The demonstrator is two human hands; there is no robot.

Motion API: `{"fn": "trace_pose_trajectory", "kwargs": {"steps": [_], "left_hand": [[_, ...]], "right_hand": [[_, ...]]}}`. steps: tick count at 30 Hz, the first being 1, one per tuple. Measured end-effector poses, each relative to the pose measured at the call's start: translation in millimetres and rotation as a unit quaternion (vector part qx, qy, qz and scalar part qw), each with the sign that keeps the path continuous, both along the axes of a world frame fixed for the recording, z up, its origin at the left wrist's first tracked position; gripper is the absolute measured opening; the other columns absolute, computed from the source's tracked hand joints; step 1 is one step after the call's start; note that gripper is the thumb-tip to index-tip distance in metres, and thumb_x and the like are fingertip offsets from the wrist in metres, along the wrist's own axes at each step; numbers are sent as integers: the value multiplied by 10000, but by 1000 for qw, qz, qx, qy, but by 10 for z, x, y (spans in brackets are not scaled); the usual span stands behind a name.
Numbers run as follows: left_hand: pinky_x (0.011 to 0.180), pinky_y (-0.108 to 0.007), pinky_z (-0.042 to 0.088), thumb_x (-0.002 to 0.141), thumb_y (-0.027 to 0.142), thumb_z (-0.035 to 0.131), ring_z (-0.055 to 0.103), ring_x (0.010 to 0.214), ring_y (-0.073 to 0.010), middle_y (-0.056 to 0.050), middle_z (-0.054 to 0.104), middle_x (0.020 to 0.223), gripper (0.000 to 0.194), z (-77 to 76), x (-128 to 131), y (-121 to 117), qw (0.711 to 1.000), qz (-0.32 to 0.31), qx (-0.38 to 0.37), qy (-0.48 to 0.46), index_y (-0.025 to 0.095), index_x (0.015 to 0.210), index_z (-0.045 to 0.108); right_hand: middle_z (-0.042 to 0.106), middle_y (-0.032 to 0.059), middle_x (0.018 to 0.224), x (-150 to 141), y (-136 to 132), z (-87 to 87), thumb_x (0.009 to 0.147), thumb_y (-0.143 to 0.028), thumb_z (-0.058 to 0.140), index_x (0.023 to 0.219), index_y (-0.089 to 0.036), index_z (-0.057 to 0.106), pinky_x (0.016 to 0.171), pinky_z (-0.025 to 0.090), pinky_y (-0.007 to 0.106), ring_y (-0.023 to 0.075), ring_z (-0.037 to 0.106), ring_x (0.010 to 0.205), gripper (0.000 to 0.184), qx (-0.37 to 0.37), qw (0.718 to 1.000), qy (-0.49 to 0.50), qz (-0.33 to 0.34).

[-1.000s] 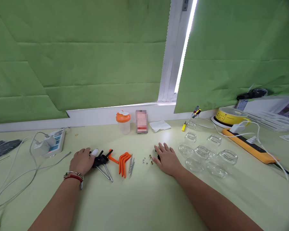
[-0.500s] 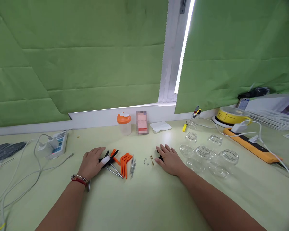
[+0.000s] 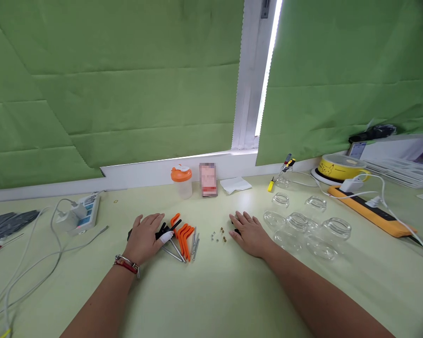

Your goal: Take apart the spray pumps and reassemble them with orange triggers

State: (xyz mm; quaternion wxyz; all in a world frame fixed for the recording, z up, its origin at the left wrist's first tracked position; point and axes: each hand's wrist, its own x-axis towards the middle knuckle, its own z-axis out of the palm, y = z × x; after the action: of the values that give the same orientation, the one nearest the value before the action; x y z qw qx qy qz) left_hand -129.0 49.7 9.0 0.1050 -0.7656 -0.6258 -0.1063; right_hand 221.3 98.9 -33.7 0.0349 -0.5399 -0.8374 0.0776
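The left hand [image 3: 146, 239], its thumb bound in a white wrap [image 3: 166, 236], lies palm down over a cluster of black plastic pieces with slim silver metal rods [image 3: 161, 231] on the pale yellow-green bench [image 3: 204, 300]. Compared with a second ago, this hand and its cluster have shifted right, from well out by the white cable toward the middle. The gap to the fanned group of bent orange plastic pieces [image 3: 185, 234] has narrowed to almost nothing, and a black arm now crosses the single orange hooked piece [image 3: 174, 218], which has moved along too. Whether the cluster touches the fanned group, I cannot tell. The left grip's underside is hidden, so I cannot tell whether its fingers close on anything.

The right hand [image 3: 250, 232] has barely changed place: palm down, its grip unclosed with fingers spread and stretched forward, over a black piece [image 3: 237, 231] mostly covered by it. Between the hands, loose silver metal rods [image 3: 196, 246] lie just right of the orange group, then tiny silver bits [image 3: 212, 239] and tiny brass-coloured bits [image 3: 224, 239], in the same arrangement as before. Right of that hand, the clear, rounded see-through vessels [image 3: 298, 223] stay grouped as they were
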Motion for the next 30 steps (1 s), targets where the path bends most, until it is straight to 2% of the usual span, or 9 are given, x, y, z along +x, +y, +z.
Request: {"fn": "trace_pose_trajectory", "kwargs": {"steps": [4,8,11,14,17,20,24,30], "left_hand": [[1020,-417,267,845,532,388,419,1222,-246,-97,452,1363,588,27,198,77,998,-47,-44,-11,202,1331,385],[997,-415,290,854,422,399,469,1173,-242,-76,503,1316,452,-2,292,140,993,-65,-95,-19,230,1256,476],[960,-395,326,861,373,374,506,1116,-235,-64,545,1258,351,2,250,133,992,-52,-109,-47,224,1106,576],[903,-371,370,835,373,408,540,1047,-238,-52,594,1165,301,35,185,107,988,-34,-125,-79,232,1025,593],[863,-358,396,795,384,460,558,1005,-248,-50,627,1088,336,67,147,110,986,5,-132,-103,236,1079,563],[909,-373,376,765,407,489,524,1081,-270,-51,607,1165,436,91,144,161,988,33,-121,-93,236,1166,523],[963,-402,342,786,377,443,480,1170,-272,-67,543,1285,505,124,187,286,990,3,-123,-62,224,1266,456],[836,-342,437,784,256,408,577,1025,-223,-32,634,1122,360,122,266,359,981,-46,-161,-99,264,1107,565]], "right_hand": [[184,51,1507,5,1,-4,886,-573,146,1442,-263,177,1068,156,498,307,144,1366,637,6,1000,6,4],[197,48,1503,8,-10,10,887,-569,153,1440,-269,184,1068,164,494,305,147,1366,630,7,1000,8,5],[204,50,1501,4,-15,19,888,-567,151,1440,-266,186,1067,164,490,302,151,1364,630,8,1000,-2,4],[208,56,1499,-4,-13,19,888,-567,149,1441,-257,184,1067,161,486,303,152,1362,635,10,1000,-9,5],[208,56,1499,-5,-8,10,886,-570,149,1442,-256,181,1067,160,484,303,150,1362,639,11,1000,-9,5],[206,56,1499,0,-5,4,884,-574,152,1441,-259,182,1068,157,487,304,149,1362,641,9,1000,-6,5],[200,54,1501,5,-8,8,881,-585,149,1442,-263,179,1068,154,492,307,147,1362,647,6,1000,0,7],[171,45,1510,-1,-10,24,881,-582,157,1443,-266,174,1072,143,480,303,134,1365,645,-2,1000,-8,1]]}}
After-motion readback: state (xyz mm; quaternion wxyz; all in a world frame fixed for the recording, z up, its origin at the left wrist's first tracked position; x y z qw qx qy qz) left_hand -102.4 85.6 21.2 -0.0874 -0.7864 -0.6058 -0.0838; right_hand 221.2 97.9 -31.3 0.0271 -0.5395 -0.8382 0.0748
